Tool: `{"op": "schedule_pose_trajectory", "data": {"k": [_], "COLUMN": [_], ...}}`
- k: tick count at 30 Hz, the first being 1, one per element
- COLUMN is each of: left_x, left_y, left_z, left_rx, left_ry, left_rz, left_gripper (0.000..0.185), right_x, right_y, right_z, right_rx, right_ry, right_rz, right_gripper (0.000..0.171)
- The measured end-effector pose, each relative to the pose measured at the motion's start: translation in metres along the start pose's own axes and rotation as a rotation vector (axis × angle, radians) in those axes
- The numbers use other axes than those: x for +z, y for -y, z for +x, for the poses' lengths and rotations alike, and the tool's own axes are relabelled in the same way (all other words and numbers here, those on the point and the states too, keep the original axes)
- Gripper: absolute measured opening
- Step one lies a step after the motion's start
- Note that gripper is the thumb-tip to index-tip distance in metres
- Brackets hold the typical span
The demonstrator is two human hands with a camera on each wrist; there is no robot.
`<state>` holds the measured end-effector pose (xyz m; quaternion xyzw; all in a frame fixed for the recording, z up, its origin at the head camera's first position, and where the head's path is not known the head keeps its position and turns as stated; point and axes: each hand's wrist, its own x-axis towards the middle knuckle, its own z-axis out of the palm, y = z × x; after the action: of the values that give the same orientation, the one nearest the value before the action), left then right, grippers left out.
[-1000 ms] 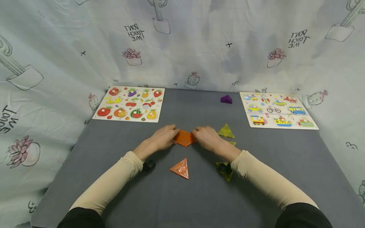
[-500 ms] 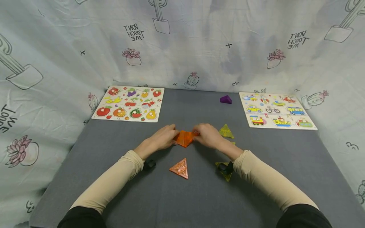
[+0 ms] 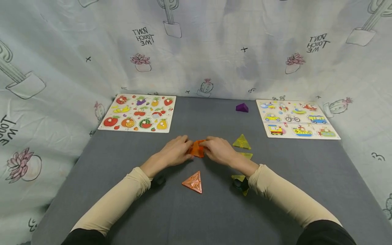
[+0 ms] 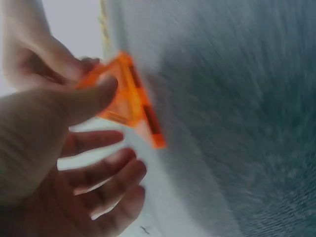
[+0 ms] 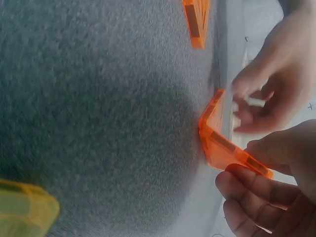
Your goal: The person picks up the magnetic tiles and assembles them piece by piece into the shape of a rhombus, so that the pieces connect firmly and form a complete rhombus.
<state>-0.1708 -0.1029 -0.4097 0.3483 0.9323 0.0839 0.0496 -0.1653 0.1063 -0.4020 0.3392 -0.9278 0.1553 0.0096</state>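
Two orange triangular magnetic tiles (image 3: 198, 149) meet edge to edge mid-table, folded into a V in the right wrist view. My right hand (image 3: 219, 149) pinches the raised tile (image 5: 224, 150) between thumb and fingers. The other tile (image 5: 213, 111) leans up from the same fold. My left hand (image 3: 174, 151) is at the left side of the pair. In the left wrist view its thumb overlaps an orange tile (image 4: 123, 101), with the other fingers spread apart below; the right wrist view has this hand just beside the tile's tip. A loose orange triangular tile (image 3: 194, 182) lies nearer me.
Yellow triangular tiles (image 3: 242, 142) lie by my right forearm, one partly under the black wrist camera (image 3: 241, 184). A purple block (image 3: 242, 108) sits at the back. A fruit puzzle board (image 3: 137, 114) is back left, a vehicle puzzle board (image 3: 297, 119) back right. A printed cloth hangs behind.
The orange pair has gone from lying nearly flat and wide to folded and narrower. My right hand has shifted its fingers and moved slightly left. The loose tiles stay put.
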Motion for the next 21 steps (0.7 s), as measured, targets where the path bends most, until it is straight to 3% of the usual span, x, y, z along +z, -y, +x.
{"op": "schedule_pose_trajectory", "data": {"k": [5,8,11,16,21], "left_x": [-0.007,-0.01,-0.011,-0.008,-0.006], "left_y": [-0.017,-0.024,-0.026,-0.021,-0.013], "left_z": [-0.016,-0.023,-0.027,-0.032,-0.036], "left_rx": [0.155,0.227,0.259,0.281,0.31], "left_ry": [0.184,0.252,0.25,0.226,0.221], "left_rz": [-0.06,-0.041,-0.012,-0.032,-0.02], "left_gripper": [0.056,0.064,0.063,0.045,0.049], "right_x": [-0.002,-0.002,-0.003,-0.003,-0.004], "right_y": [-0.003,-0.004,-0.003,-0.006,-0.012], "right_z": [0.001,0.001,0.0,-0.002,-0.003], "right_rx": [0.02,0.024,0.025,0.023,0.033], "right_ry": [-0.012,-0.014,-0.016,-0.023,-0.032], "right_rz": [-0.027,-0.038,-0.037,-0.047,-0.059], "right_gripper": [0.024,0.025,0.026,0.025,0.024]}}
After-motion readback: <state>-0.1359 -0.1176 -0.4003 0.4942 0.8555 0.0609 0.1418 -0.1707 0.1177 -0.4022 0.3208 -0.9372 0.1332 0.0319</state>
